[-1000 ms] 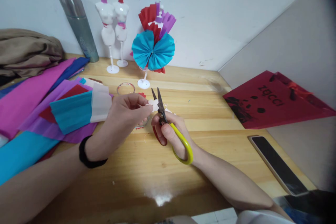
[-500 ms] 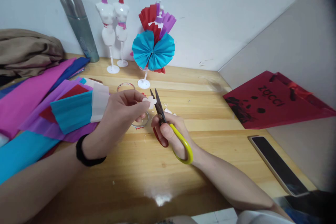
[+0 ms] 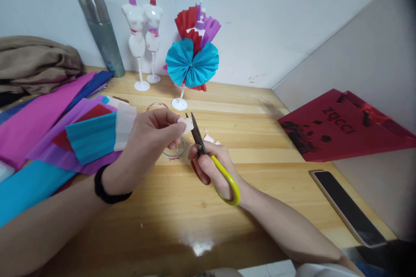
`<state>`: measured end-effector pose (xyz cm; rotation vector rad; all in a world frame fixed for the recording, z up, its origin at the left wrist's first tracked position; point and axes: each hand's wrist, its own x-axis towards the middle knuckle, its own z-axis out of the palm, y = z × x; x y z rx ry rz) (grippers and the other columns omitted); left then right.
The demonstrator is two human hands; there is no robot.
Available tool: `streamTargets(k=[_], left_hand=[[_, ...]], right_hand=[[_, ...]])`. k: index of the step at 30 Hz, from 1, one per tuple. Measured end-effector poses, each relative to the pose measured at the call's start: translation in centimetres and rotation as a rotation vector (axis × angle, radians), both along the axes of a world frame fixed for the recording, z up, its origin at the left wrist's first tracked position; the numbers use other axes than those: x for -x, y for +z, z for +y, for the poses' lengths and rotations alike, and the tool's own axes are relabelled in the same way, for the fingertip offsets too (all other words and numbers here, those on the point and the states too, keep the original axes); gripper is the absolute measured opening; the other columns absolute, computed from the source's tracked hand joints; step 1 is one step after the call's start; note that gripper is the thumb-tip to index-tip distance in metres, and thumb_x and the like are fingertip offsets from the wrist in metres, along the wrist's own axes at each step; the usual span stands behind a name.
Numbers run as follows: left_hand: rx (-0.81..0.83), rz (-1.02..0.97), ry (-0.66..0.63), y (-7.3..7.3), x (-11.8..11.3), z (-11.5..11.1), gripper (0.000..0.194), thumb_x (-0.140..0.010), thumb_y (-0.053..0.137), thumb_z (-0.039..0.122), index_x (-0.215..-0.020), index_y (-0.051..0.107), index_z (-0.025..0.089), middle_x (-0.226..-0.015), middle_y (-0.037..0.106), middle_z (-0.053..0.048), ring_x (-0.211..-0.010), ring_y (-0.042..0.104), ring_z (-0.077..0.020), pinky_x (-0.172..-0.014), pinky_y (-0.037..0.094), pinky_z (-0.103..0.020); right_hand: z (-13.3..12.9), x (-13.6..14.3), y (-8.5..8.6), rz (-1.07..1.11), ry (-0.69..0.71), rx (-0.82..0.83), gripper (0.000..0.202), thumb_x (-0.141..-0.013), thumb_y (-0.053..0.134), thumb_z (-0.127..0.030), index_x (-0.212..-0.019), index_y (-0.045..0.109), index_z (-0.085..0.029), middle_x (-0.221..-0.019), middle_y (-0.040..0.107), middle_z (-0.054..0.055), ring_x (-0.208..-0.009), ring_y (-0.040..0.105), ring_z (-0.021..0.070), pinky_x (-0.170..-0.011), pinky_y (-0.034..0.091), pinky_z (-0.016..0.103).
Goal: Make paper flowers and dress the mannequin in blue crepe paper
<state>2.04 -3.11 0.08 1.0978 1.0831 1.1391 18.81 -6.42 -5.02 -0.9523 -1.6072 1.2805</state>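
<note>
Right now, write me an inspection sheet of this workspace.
Surface: wooden table, with white scraps on it.
Job's things: white paper piece held close to the slightly open scissors; contact unclear.
Clutter: coloured sheets and brown cloth at left; bottle leaning towards the wall; phone at right.
Hands: left hand pinches the white paper piece; right hand grips the scissors' handles.
Cables: nothing seen.
Surroundings: three small mannequins at the back, the rightmost dressed in pleated paper; red bag at right.
</note>
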Motion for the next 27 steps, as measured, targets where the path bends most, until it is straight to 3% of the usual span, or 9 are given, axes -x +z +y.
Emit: streamTargets(k=[6, 11, 18, 27], left_hand=[[0.009, -0.008, 0.014, 0.0, -0.04, 0.01, 0.015, -0.066, 0.074, 0.024, -0.062, 0.061, 0.017, -0.052, 0.057, 0.003, -0.049, 0.05, -0.0078, -0.048, 0.038, -0.02], [0.016, -0.009, 0.013, -0.02, -0.04, 0.02, 0.015, -0.065, 0.074, 0.024, -0.062, 0.061, 0.017, -0.051, 0.057, 0.003, -0.048, 0.05, -0.0076, -0.048, 0.038, -0.02], [0.016, -0.01, 0.022, 0.17, -0.03, 0.04, 0.016, -0.064, 0.074, 0.025, -0.061, 0.06, 0.017, -0.05, 0.058, 0.003, -0.047, 0.049, -0.0078, -0.048, 0.038, -0.02], [-0.013, -0.059, 0.028, 0.14, 0.19, 0.24, 0.017, -0.065, 0.076, 0.025, -0.061, 0.062, 0.017, -0.05, 0.058, 0.002, -0.047, 0.049, -0.0074, -0.048, 0.039, -0.02]], right_hand=[[0.07, -0.15, -0.48, 0.02, 0.054, 0.009, 0.044, -0.093, 0.051, -0.061, -0.082, 0.053, -0.019, -0.05, 0.043, -0.007, -0.038, 0.04, 0.0081, -0.038, 0.032, 0.022], [-0.09, 0.08, -0.67, 0.002, -0.013, 0.019, 0.048, -0.091, 0.051, -0.066, -0.08, 0.053, -0.019, -0.048, 0.041, -0.008, -0.037, 0.038, 0.0081, -0.037, 0.03, 0.022], [-0.19, 0.0, -1.03, 0.041, 0.015, 0.025, 0.041, -0.095, 0.051, -0.059, -0.083, 0.055, -0.019, -0.046, 0.042, -0.008, -0.036, 0.037, 0.0077, -0.036, 0.032, 0.021], [0.06, -0.34, -0.27, -0.033, -0.072, 0.054, 0.05, -0.09, 0.049, -0.069, -0.083, 0.053, -0.02, -0.046, 0.042, -0.008, -0.033, 0.039, 0.0088, -0.034, 0.032, 0.021]])
